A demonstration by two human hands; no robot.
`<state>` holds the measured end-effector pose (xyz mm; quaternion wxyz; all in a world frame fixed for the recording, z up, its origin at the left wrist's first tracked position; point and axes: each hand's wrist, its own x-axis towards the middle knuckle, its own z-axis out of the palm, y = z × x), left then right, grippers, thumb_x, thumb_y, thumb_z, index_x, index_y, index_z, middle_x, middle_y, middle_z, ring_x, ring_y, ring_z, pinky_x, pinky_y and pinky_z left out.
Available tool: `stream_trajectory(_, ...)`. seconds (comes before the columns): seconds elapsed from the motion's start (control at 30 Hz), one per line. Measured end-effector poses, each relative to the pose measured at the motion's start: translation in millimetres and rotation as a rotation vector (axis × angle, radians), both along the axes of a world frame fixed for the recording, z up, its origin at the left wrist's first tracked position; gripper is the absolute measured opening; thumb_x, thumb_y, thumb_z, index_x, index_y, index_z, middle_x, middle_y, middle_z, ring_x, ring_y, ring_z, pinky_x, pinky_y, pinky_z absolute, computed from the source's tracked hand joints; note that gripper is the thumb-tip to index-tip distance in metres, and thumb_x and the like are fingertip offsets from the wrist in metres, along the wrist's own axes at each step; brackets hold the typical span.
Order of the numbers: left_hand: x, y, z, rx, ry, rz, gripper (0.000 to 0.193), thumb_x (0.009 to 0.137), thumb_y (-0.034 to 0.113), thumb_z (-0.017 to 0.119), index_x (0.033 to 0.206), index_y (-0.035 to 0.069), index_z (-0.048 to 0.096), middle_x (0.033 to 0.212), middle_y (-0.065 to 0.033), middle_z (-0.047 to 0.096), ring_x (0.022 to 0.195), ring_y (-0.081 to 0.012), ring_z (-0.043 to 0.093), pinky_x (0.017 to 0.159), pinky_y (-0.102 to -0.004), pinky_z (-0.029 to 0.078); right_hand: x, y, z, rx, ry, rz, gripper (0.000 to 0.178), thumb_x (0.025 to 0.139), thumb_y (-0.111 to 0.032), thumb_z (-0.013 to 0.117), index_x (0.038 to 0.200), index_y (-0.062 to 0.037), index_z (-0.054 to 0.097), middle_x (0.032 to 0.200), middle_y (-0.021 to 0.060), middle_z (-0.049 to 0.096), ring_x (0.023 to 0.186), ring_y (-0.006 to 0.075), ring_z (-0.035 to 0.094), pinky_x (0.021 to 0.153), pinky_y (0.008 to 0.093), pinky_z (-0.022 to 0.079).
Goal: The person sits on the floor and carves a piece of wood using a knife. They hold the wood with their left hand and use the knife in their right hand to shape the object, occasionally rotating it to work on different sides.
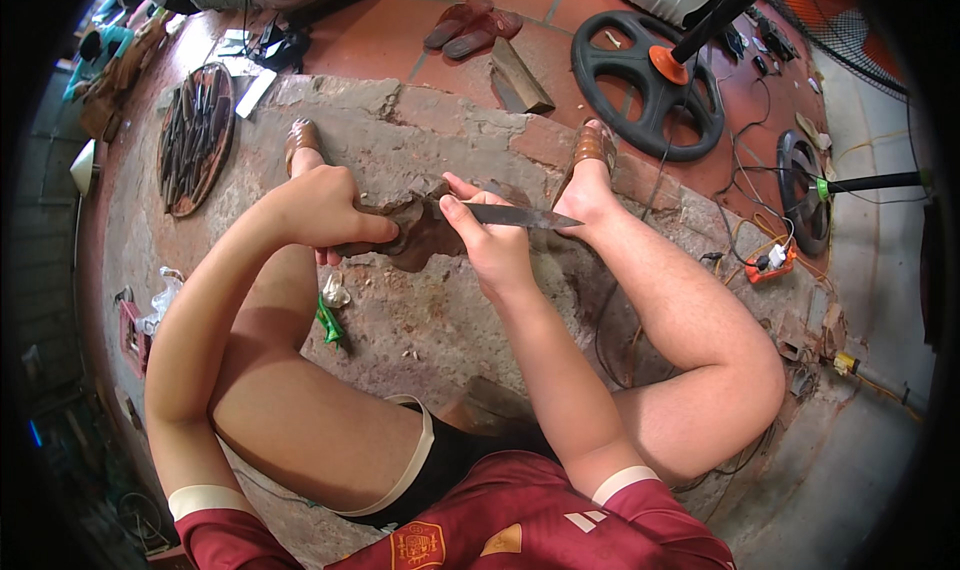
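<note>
Fingers of the right hand curl closed around a pointed blade; those of the left hand fold tight on a dark block, which sits between both hands. If the right grip slipped, the tip, aimed toward the right ankle, might nick it, though their gap is hard to judge. Farther off lie a round tray of thin tools and a black fan base.
</note>
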<state>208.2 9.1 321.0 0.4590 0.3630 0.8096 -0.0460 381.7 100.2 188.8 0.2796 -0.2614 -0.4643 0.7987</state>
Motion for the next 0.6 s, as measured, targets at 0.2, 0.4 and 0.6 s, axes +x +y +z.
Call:
stream_trajectory(0.2,-3.2,-2.0,-3.0,-0.003,-0.016,0.028,0.061,0.08,0.051,0.066,0.059,-0.007,0.067,0.054,-0.0112,0.065,0.051,-0.0188,0.067,0.055,-0.0277,0.056,-0.5,4.9,-10.3,-0.055,0.064,0.059,0.019,0.09,-0.007,0.068,0.077,-0.0049,0.056,0.101,0.0107,0.064,0.125,0.0226,0.05,0.097,0.0317,0.039)
stream_trajectory(0.4,-0.8,0.8,-0.9,0.004,-0.027,0.043,0.061,0.079,0.05,0.066,0.06,-0.008,0.067,0.055,-0.0123,0.066,0.05,-0.0192,0.067,0.054,-0.0274,0.056,-2.1,8.4,-1.4,0.072,0.008,0.01,0.024,0.087,-0.015,0.073,0.075,-0.0009,0.059,0.1,0.0167,0.069,0.115,0.0246,0.06,0.092,0.0328,0.045)
stream_trajectory(0.6,-3.2,0.1,-2.4,0.004,-0.038,0.057,0.058,0.079,0.046,0.066,0.06,-0.009,0.066,0.055,-0.0117,0.066,0.05,-0.0181,0.066,0.052,-0.0275,0.055,-1.8,17.9,-5.3,0.274,-0.02,0.08,0.027,0.088,-0.017,0.073,0.072,-0.0014,0.057,0.105,0.0188,0.069,0.111,0.0221,0.062,0.085,0.0323,0.048)
